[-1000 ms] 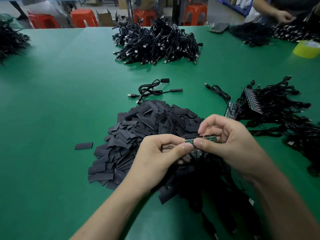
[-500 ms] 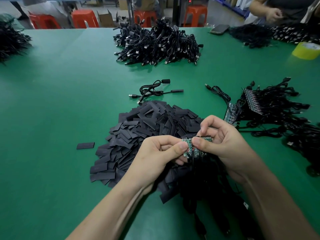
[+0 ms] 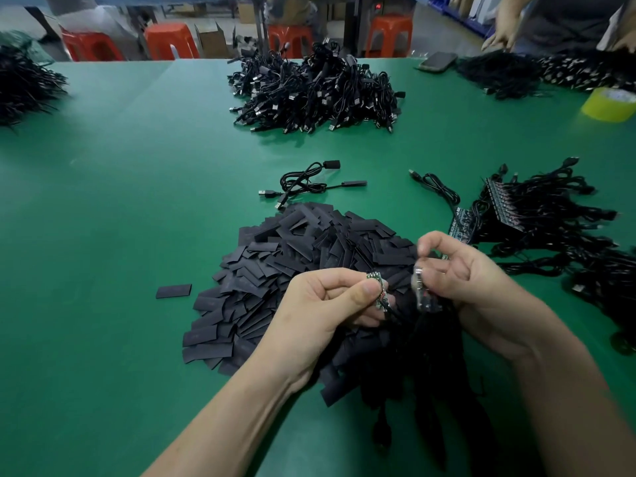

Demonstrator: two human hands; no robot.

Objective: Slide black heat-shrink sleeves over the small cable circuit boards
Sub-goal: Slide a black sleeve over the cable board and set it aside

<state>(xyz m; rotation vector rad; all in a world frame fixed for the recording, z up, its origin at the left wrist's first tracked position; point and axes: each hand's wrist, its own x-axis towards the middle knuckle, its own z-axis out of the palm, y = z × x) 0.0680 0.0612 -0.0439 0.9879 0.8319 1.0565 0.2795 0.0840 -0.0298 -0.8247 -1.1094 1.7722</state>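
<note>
Yellow tape roll (image 3: 607, 105), phone (image 3: 437, 60), orange stools (image 3: 171, 41)

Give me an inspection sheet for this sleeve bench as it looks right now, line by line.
Surface: green table mat, flat.
Job's things: sleeve pile at centre; one stray sleeve lies apart to its left.
Clutter: yellow tape roll and phone at the far right.
Hands: left hand pinches a bare circuit board; right hand grips a blurred piece, likely boards.
Cables: cable heap far centre; two loose cables behind the sleeves; board-ended bundle at right; dark cables hang below the held parts.
Surroundings: red stools beyond the table; another person's hand far right.
</note>
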